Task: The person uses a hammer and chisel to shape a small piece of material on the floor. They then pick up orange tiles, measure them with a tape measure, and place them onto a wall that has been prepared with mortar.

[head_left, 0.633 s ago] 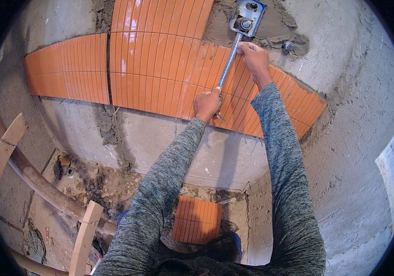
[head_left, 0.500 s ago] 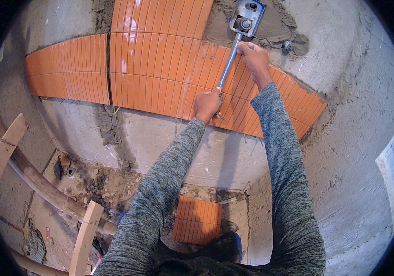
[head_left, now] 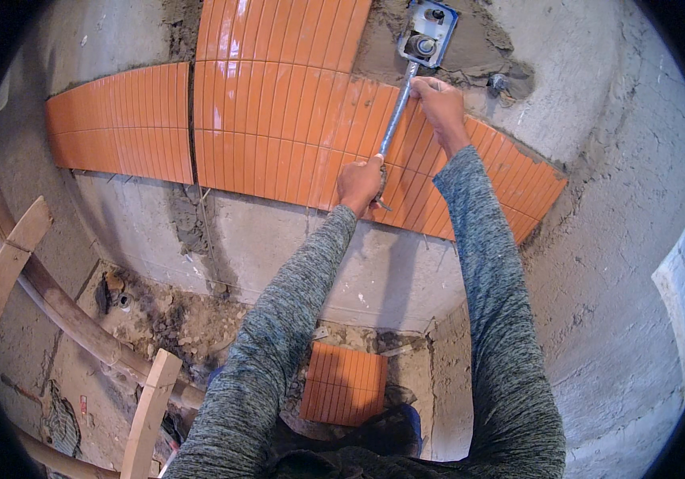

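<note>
My left hand (head_left: 361,185) is closed around the case of a tape measure near the lower edge of the orange wall tiles (head_left: 278,104). Its narrow metal blade (head_left: 394,124) runs up across the tiles, with its top end at the lower edge of a blue-rimmed wall box (head_left: 428,33) with metal fittings. Near that end, my right hand (head_left: 443,112) pinches the blade between thumb and fingers. My left hand mostly hides the case. Grey mortar (head_left: 482,40) surrounds the box, and a small pipe fitting (head_left: 499,82) sticks out of the wall to its right.
A loose orange tile (head_left: 344,383) lies below, between my forearms. At the left, a curved brown pipe (head_left: 79,319) passes wooden slats (head_left: 150,415). Rubble (head_left: 166,319) covers the floor by the wall. A rough plastered wall (head_left: 606,319) rises at the right.
The view has shifted slightly. My right hand and the blade's top end sit a little lower against the wall box. My left hand keeps its hold.
</note>
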A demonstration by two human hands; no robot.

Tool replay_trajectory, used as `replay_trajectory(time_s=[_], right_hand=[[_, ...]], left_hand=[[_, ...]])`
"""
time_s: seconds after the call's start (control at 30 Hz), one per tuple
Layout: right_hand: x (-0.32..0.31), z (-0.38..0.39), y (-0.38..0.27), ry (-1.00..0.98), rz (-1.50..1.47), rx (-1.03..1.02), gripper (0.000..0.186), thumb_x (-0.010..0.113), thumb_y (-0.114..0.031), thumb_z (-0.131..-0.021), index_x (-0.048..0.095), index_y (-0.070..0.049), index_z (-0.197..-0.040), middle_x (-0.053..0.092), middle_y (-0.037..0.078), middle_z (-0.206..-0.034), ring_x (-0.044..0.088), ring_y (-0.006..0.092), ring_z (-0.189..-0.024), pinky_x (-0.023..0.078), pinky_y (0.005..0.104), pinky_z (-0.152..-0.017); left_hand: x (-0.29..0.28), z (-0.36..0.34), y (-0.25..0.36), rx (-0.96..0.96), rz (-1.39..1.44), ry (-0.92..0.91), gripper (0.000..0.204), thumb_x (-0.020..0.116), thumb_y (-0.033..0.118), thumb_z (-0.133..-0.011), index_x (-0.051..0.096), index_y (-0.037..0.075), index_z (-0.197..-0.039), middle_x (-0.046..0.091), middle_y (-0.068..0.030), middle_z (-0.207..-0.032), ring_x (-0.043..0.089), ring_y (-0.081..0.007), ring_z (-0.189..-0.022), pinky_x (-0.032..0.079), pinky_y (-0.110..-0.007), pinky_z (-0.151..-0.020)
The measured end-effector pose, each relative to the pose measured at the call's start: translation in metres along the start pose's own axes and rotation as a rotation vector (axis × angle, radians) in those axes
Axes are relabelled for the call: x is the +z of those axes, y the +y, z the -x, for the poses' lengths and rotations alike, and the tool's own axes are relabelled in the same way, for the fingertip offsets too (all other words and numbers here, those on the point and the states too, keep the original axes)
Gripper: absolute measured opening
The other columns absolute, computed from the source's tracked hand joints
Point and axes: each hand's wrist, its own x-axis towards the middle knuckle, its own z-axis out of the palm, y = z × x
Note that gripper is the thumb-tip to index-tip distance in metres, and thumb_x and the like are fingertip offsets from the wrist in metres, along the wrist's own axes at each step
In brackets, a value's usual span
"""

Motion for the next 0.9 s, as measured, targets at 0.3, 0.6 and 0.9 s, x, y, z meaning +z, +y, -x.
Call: replay_trajectory(time_s=[0.3, 0.6, 0.9], right_hand=[[0.002, 0.005, 0.0, 0.018, -0.019, 0.015, 0.019, 0.068, -0.015, -0.088, 0.075, 0.002, -0.091, 0.069, 0.002, -0.078, 0.06, 0.0089, -0.072, 0.047, 0.0243, -0.067], [0.0, 0.003, 0.001, -0.018, 0.005, 0.002, 0.023, 0.069, -0.02, -0.09, 0.075, 0.0, -0.1, 0.068, 0.0, -0.081, 0.053, 0.0043, -0.067, 0.041, 0.0213, -0.058], [0.0, 0.004, -0.002, -0.012, 0.016, 0.002, 0.022, 0.069, -0.019, -0.09, 0.075, 0.0, -0.1, 0.068, 0.0, -0.082, 0.054, 0.0057, -0.067, 0.042, 0.0223, -0.059]], left_hand=[[-0.003, 0.004, 0.002, -0.051, -0.011, -0.037, 0.041, 0.062, 0.041, -0.092, 0.063, 0.003, -0.079, 0.06, -0.0067, -0.067, 0.062, -0.0204, -0.048, 0.05, -0.035, -0.041], [-0.002, 0.005, 0.003, -0.02, 0.011, -0.006, 0.044, 0.061, 0.039, -0.092, 0.065, -0.001, -0.075, 0.06, -0.0104, -0.062, 0.061, -0.0215, -0.045, 0.051, -0.036, -0.039], [-0.002, 0.006, 0.005, -0.035, 0.016, -0.012, 0.042, 0.063, 0.04, -0.091, 0.063, 0.002, -0.074, 0.058, -0.0076, -0.063, 0.059, -0.0203, -0.045, 0.049, -0.037, -0.039]])
